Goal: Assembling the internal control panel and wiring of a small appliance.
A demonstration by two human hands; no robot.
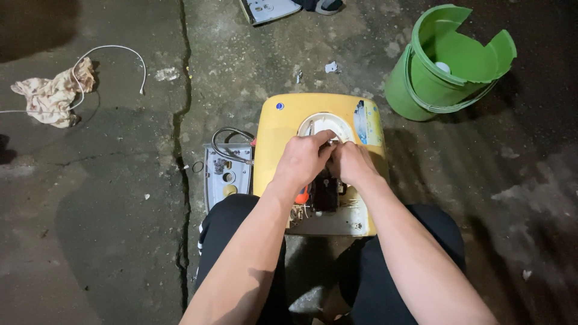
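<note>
head view: both hands (328, 161) meet over yellow appliance (283, 129) opening.

A cracked green bucket (445, 66) (upper right), crumpled rag (53, 93), white wire (120, 51) on concrete.

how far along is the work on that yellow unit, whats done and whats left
Done: a grey cover panel is already off and lies on the floor beside the yellow unit, with small parts on it. In hand: the left hand and right hand meet at the open white round fitting. Left: the wiring and black part inside lie exposed.
</note>
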